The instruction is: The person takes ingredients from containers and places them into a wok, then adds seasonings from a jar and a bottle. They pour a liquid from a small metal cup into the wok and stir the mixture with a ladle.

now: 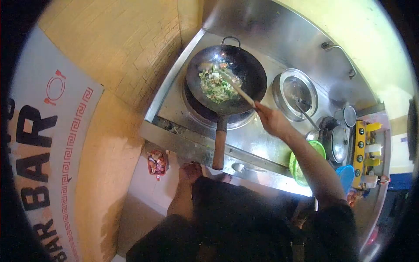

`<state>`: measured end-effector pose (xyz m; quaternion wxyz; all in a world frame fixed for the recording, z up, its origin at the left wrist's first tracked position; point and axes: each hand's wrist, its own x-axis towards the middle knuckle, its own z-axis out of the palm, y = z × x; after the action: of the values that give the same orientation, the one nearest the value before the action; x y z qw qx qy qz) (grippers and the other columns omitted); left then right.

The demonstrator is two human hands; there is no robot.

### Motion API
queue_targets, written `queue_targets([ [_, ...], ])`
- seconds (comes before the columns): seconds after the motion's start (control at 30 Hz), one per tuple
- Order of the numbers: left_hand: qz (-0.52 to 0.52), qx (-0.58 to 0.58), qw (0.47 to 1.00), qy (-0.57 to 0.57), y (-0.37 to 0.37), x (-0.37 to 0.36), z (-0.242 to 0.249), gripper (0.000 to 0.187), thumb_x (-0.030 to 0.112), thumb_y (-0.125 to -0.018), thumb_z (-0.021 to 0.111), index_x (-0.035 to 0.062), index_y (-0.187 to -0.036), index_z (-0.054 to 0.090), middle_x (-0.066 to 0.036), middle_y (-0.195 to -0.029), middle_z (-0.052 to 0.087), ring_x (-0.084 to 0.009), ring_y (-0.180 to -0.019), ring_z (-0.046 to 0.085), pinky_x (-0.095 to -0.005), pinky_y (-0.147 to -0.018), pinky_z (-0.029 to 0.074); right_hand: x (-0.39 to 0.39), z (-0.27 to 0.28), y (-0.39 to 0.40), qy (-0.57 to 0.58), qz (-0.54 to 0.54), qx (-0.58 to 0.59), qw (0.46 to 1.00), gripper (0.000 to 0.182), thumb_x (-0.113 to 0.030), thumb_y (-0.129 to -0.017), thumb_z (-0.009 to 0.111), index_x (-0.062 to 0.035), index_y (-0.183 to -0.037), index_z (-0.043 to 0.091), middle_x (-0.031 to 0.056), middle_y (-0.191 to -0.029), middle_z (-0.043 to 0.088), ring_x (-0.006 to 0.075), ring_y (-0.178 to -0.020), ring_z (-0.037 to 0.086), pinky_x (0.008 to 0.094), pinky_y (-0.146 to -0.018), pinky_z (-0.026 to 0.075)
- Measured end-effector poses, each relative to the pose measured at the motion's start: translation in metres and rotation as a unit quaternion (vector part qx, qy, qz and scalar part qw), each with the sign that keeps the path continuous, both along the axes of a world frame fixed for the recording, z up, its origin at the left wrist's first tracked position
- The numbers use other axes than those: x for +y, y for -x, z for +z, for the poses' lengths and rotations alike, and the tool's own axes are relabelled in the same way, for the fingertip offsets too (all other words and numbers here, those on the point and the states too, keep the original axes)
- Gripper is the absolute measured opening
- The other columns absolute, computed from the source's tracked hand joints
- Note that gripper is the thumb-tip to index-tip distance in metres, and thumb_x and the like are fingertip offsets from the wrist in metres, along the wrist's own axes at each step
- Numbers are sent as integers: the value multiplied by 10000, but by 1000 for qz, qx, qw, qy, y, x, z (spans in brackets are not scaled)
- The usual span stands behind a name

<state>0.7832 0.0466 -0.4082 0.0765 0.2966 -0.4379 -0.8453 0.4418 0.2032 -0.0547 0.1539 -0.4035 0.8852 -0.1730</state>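
My right hand (271, 118) is closed around the light handle of a spatula (239, 91). Its far end reaches into chopped green and white vegetables (218, 86), where its head is hard to make out. The food lies in a dark wok (253, 72) that sits tilted over a burner. From the wok a brown wooden handle (220, 146) sticks out toward my body. My left hand (190, 171) is low beside the stove's front edge, left of that handle and apart from it. Its fingers are too dark and blurred to read.
Right of the wok stands a round metal pot (279, 94) with a ladle (309, 117) in it. Farther right are a green basket (317, 148), a lidded pan (339, 142) and squeeze bottles (373, 149). A red tray of food pieces (157, 163) is at lower left, below the brick wall (144, 56).
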Motion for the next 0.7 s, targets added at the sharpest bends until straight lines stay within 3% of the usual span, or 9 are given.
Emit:
queue_targets([
  [0.07, -67, 33, 997, -25, -6, -2, -10, 297, 285, -860, 582, -3, -931, 598, -181, -919, 611, -304, -934, 565, -439, -885, 461, 19, 22, -20, -104, 27, 48, 993, 414, -167, -921, 459, -98, -1329, 459, 253, -727, 622, 420, -609, 622, 531, -588, 493],
  [0.1, -56, 142, 939, -310, -9, -8, -21, 309, 299, -865, 581, 4, -957, 600, -180, -950, 617, -292, -958, 565, -420, -899, 457, 34, 33, -23, -152, 33, 72, 985, 412, -156, -914, 456, -94, -1322, 459, 249, -712, 620, 419, -606, 619, 531, -584, 494],
  [0.13, -50, 171, 801, -572, -11, -15, -28, 323, 313, -870, 579, 11, -982, 603, -180, -982, 622, -279, -981, 566, -400, -913, 452, 39, 38, -24, -198, 38, 95, 975, 411, -146, -908, 453, -89, -1315, 459, 244, -697, 617, 418, -604, 617, 530, -580, 495],
  [0.17, -30, 141, 776, -614, -7, -16, -36, 339, 323, -867, 586, 15, -1007, 594, -173, -1000, 618, -277, -988, 566, -401, -912, 454, 34, 35, -21, -184, 16, 99, 978, 408, -142, -905, 453, -86, -1309, 463, 248, -687, 612, 421, -605, 616, 524, -576, 497],
  [0.33, -34, -107, 918, -380, 19, 4, -39, 448, 372, -854, 623, 32, -1136, 546, -142, -1091, 597, -262, -1024, 568, -407, -906, 465, -2, 9, -14, -38, -9, 50, 998, 400, -139, -914, 431, -86, -1308, 474, 276, -660, 590, 423, -612, 617, 509, -562, 502],
  [0.47, -406, -243, 878, -69, 29, -3, 0, 557, 411, -843, 652, 46, -1239, 509, -117, -1164, 580, -250, -1052, 570, -411, -900, 474, 13, 59, -56, -237, 4, 76, 969, 460, -140, -921, 428, -145, -1380, 407, 247, -676, 615, 391, -615, 641, 504, -558, 513],
  [0.53, -540, -169, 819, -94, 40, -17, 64, 615, 430, -837, 667, 53, -1291, 490, -105, -1200, 571, -244, -1066, 570, -413, -898, 479, 24, 68, -63, -319, -19, 94, 943, 490, -141, -920, 430, -167, -1406, 368, 234, -695, 626, 371, -633, 654, 500, -554, 518],
  [0.63, -459, 67, 822, -330, 69, -40, 180, 596, 482, -894, 558, 29, -1272, 473, -159, -1165, 574, -292, -1026, 573, -484, -911, 459, 8, 34, -48, -247, -87, 81, 962, 531, -132, -912, 443, -172, -1425, 309, 223, -709, 633, 374, -656, 657, 513, -557, 514],
  [0.7, -347, 32, 857, -380, 100, -39, 240, 621, 505, -891, 553, 42, -1294, 455, -162, -1168, 578, -292, -1039, 577, -528, -901, 458, -3, 9, -52, -188, -94, 63, 976, 560, -174, -905, 496, -150, -1429, 300, 228, -742, 643, 389, -650, 651, 497, -580, 518],
])
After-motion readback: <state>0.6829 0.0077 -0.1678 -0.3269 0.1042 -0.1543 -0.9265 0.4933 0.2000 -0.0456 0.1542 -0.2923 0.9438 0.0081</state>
